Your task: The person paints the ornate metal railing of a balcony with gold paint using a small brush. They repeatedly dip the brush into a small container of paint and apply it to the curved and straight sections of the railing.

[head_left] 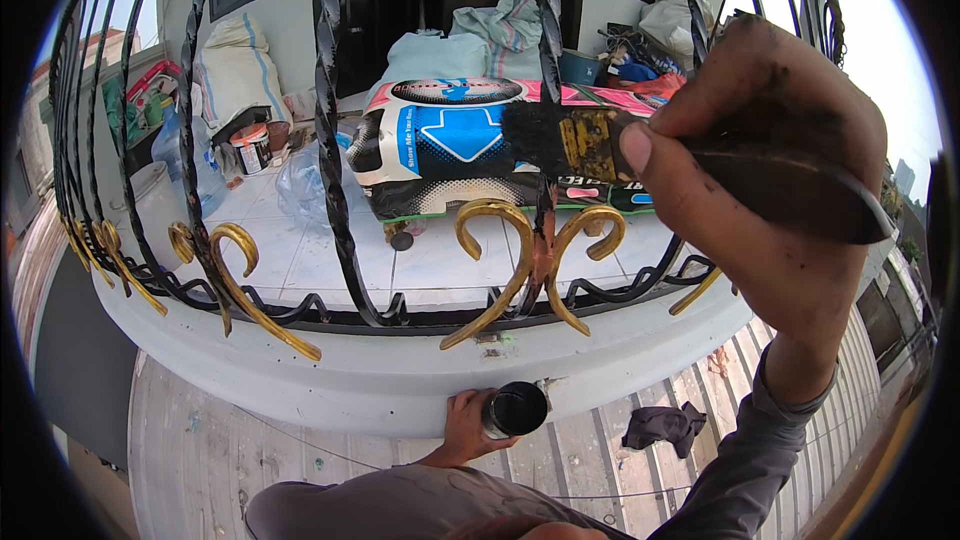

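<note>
My right hand (780,210), smudged with black, pinches the handle of a wide paintbrush (592,144). Its black bristles lie across a twisted black railing bar (550,30); I cannot tell whether they touch it. Lower down, that bar has a reddish-brown unpainted-looking stretch (542,262) between two gold scrolls (500,215). Below the ledge, my left hand (464,430) grips a small can (516,408) of black paint from its left side, its open top facing up.
The curved white ledge (400,370) carries the railing. Behind it are a large printed bag-like bundle (460,140), white sacks (240,70), a water jug (190,165) and a paint bucket (253,148) on tiles. A dark cloth (664,428) lies on the corrugated roof (400,455).
</note>
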Motion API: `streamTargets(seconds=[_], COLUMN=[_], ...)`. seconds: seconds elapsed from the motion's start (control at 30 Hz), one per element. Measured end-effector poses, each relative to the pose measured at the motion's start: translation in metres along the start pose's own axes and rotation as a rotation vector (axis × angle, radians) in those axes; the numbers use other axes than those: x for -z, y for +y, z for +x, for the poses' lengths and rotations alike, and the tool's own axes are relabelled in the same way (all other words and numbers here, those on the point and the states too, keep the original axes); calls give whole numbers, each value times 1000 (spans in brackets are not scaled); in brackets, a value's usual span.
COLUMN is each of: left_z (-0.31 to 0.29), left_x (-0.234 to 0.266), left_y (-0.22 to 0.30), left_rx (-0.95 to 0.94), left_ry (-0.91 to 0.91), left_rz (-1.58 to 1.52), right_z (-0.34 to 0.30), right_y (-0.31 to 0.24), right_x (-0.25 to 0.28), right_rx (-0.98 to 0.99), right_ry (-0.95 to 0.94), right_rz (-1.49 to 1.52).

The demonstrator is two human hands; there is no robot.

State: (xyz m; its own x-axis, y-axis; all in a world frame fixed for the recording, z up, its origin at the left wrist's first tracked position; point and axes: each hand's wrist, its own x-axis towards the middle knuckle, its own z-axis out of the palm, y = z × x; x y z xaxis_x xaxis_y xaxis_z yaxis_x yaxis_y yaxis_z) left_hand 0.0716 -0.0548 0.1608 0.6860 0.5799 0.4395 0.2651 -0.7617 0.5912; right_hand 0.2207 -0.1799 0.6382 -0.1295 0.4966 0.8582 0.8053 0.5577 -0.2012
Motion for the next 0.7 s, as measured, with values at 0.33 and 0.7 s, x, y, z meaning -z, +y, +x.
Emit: streamTargets(seconds=[0.33, 0.7], left_z=[1, -7], left_x=[2, 1], left_y=[-3, -5], left_rx=[-13, -74], left_ry=[-33, -15], left_rz=[-43, -42], right_z=[-8, -39], right_y=[-33, -54], right_x=[-7, -23], right_rx=[52, 136], right_ry=[-69, 71], right_rz=[-482, -623])
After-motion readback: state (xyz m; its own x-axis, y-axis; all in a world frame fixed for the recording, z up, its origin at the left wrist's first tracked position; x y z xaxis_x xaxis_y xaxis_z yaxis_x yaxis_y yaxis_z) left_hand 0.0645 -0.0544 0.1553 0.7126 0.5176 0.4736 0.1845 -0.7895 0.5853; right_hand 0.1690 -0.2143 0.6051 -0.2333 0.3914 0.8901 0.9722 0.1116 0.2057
